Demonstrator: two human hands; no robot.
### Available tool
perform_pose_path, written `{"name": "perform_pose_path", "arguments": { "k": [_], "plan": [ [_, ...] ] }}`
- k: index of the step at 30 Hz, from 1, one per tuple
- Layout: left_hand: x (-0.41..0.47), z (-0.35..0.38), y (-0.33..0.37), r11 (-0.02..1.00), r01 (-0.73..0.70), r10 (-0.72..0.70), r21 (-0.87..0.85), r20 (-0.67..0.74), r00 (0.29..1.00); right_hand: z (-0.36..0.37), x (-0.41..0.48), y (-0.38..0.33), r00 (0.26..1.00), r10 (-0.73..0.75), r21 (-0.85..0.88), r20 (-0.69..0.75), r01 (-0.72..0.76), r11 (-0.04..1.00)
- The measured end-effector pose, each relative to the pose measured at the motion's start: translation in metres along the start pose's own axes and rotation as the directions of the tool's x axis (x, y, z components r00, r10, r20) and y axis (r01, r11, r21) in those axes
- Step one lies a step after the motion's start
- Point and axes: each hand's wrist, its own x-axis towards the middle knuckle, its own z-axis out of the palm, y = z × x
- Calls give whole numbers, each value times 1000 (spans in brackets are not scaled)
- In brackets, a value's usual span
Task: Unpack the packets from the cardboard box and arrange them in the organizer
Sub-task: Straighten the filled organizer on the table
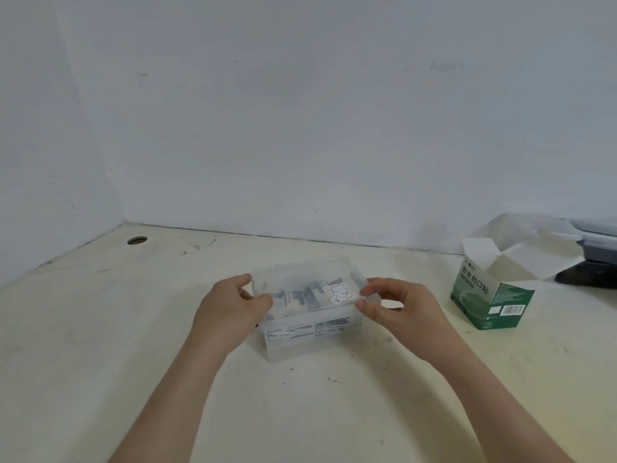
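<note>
A clear plastic organizer (310,342) stands at the middle of the table, with its transparent lid (300,272) on top. A small cartoon sticker sits on the lid. Several dark and white packets (300,300) show through the plastic. My left hand (230,309) grips the lid's left edge between thumb and fingers. My right hand (397,309) pinches the lid's right front corner. The green cardboard box (490,295) stands to the right, upright, with its white top flaps open. Its inside is hidden.
The pale table (133,329) meets white walls at the back and left. A round cable hole (137,241) lies at the back left. A dark grey case (597,259) sits at the far right edge behind the box.
</note>
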Motion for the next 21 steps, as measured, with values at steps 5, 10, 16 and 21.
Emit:
{"name": "perform_pose_path", "arguments": {
  "k": [5, 10, 16, 21],
  "plan": [
    [-4, 2, -7, 1000, 6, -6, -11, -8, 1000, 3, 3, -3, 994, 69, 60, -87, -64, 996],
    [4, 2, -12, 995, 51, -52, -83, -11, 999, 6, 1, 0, 947, 322, 390, -9, -293, 873],
    [9, 7, -17, 949, 170, -150, -266, 93, 984, 6, -1, -6, 854, 444, 618, 270, -508, 600],
    [16, 15, -18, 978, 124, -138, -167, -78, 987, 7, 1, -10, 908, 407, 541, 97, -391, 744]
  ]
}}
